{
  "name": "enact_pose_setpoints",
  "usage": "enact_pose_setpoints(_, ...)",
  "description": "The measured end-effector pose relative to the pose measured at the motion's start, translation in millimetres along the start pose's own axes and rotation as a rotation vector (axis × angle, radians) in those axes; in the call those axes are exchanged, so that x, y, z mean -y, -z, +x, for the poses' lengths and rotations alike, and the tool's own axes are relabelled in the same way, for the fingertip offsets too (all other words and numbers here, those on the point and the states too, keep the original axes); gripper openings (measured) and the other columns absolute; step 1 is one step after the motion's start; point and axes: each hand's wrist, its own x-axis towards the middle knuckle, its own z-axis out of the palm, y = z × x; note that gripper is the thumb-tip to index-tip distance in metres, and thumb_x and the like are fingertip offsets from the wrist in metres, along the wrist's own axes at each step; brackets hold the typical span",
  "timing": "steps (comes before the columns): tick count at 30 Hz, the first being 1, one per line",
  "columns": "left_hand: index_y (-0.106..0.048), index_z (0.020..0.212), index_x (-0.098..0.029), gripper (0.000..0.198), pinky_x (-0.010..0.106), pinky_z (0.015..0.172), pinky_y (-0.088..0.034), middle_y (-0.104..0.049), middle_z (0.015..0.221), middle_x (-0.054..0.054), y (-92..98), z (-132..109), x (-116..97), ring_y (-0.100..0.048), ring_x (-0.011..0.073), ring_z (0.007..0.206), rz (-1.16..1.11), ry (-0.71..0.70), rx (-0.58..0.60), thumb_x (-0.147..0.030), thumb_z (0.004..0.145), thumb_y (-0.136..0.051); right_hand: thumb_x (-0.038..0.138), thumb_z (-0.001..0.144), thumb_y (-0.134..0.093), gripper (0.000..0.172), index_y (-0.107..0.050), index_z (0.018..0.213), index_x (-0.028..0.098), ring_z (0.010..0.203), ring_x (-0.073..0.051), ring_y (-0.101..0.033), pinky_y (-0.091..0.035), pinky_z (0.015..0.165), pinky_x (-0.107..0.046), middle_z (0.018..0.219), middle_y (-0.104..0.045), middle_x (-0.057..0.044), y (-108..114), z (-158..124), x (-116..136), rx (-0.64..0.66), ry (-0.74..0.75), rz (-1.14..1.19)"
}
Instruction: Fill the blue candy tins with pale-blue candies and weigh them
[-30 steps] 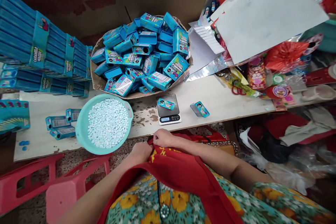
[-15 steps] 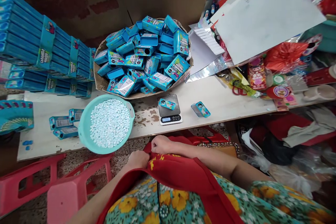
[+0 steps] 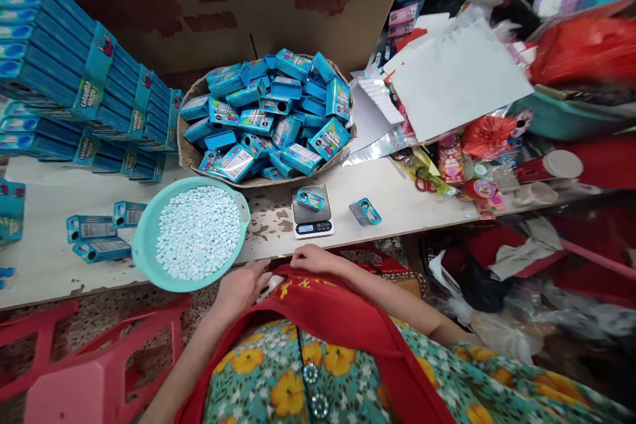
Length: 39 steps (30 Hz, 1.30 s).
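My left hand and my right hand are both closed on the top edge of a red apron at my waist, just below the table edge. Something pale shows under my left fingers; I cannot make it out. Right ahead of my hands a small digital scale carries one blue candy box. Another small blue box lies to its right. A teal bowl of white candy pellets sits left of the scale.
A cardboard basket heaped with blue boxes stands behind the scale. Stacked blue cartons fill the left. Three boxes lie by the bowl. Papers and toy packets clutter the right. Pink stools stand lower left.
My view has swung a little to the right and pulled back. My hands stay on the apron's edge, the left one shifted slightly left with fingers looser.
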Motion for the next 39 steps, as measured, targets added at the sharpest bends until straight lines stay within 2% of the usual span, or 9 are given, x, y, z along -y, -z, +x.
enact_pose_setpoints(5,-0.053,0.127,-0.026,0.044,0.03,0.079,-0.046,-0.061,0.123,0.006,25.2,-1,38,-0.062,0.0223,0.1,-0.004,-0.011,-0.256,-0.044,0.095,-0.029,0.03,0.081,-0.047,0.026,-0.066,0.08,0.012,0.074,-0.016,-0.058,-0.042,0.065,-0.024,0.076,-0.066,-0.005,5,-30,-31,-0.391,-0.197,0.128)
enact_pose_setpoints(9,-0.057,0.121,-0.023,0.043,0.029,0.077,-0.046,-0.064,0.114,0.007,32.8,12,79,-0.059,0.0228,0.102,0.111,-0.016,-0.477,-0.04,0.096,-0.027,0.038,0.078,-0.047,0.028,-0.061,0.071,0.014,0.064,-0.016,-0.056,-0.042,0.059,-0.025,0.065,-0.061,-0.003,-12,-53,-47,-0.625,-0.326,0.258)
enact_pose_setpoints(16,-0.063,0.109,-0.02,0.042,0.033,0.081,-0.044,-0.064,0.108,0.009,15.6,35,131,-0.053,0.0254,0.101,0.177,-0.127,-0.648,-0.036,0.096,-0.026,0.034,0.071,-0.054,0.019,-0.061,0.07,0.016,0.062,-0.015,-0.058,-0.045,0.058,-0.025,0.066,-0.063,-0.002,-78,-40,-36,-0.779,-0.369,0.424)
enact_pose_setpoints(20,-0.063,0.107,-0.021,0.04,0.032,0.083,-0.044,-0.064,0.109,0.007,6.3,35,145,-0.052,0.0248,0.102,0.14,-0.134,-0.668,-0.036,0.096,-0.028,0.032,0.069,-0.057,0.02,-0.062,0.078,0.015,0.067,-0.017,-0.06,-0.049,0.064,-0.027,0.071,-0.065,-0.004,-93,-32,-24,-0.87,-0.335,0.426)
enact_pose_setpoints(23,-0.063,0.104,-0.023,0.038,0.033,0.085,-0.044,-0.065,0.106,0.006,3.8,36,153,-0.053,0.0246,0.102,0.131,-0.146,-0.652,-0.036,0.096,-0.028,0.035,0.072,-0.056,0.034,-0.06,0.098,0.013,0.075,-0.018,-0.061,-0.05,0.072,-0.031,0.086,-0.065,-0.008,-71,-27,-18,-1.008,-0.298,0.394)
enact_pose_setpoints(26,-0.063,0.103,-0.023,0.038,0.033,0.088,-0.043,-0.065,0.107,0.006,6.3,40,157,-0.053,0.0238,0.101,0.116,-0.181,-0.665,-0.036,0.096,-0.028,0.039,0.073,-0.058,0.057,-0.048,0.123,0.014,0.09,-0.02,-0.059,-0.05,0.078,-0.034,0.114,-0.058,-0.014,-26,-14,-16,-1.129,-0.235,0.34)
enact_pose_setpoints(30,-0.063,0.106,-0.021,0.037,0.033,0.09,-0.042,-0.065,0.111,0.006,14.8,44,158,-0.054,0.0231,0.103,0.039,-0.154,-0.742,-0.036,0.096,-0.031,0.04,0.062,-0.071,0.081,-0.039,0.134,0.019,0.11,-0.024,-0.051,-0.047,0.082,-0.034,0.134,-0.045,-0.014,33,13,-14,-1.129,-0.112,0.268)
enact_pose_setpoints(34,-0.063,0.106,-0.019,0.036,0.034,0.094,-0.041,-0.066,0.109,0.006,19.7,43,160,-0.055,0.0231,0.103,-0.068,-0.112,-0.784,-0.037,0.095,-0.033,0.042,0.058,-0.075,0.068,-0.054,0.118,0.017,0.106,-0.023,-0.053,-0.046,0.084,-0.033,0.121,-0.056,-0.01,60,34,-9,-1.031,-0.015,0.229)
enact_pose_setpoints(39,-0.066,0.097,-0.021,0.033,0.033,0.096,-0.041,-0.067,0.106,0.006,19.3,40,162,-0.058,0.0215,0.104,-0.45,-0.072,-0.776,-0.042,0.09,-0.041,0.049,0.065,-0.07,0.047,-0.062,0.097,0.014,0.09,-0.021,-0.058,-0.044,0.083,-0.032,0.093,-0.065,-0.005,52,25,14,-1.031,0.043,0.205)
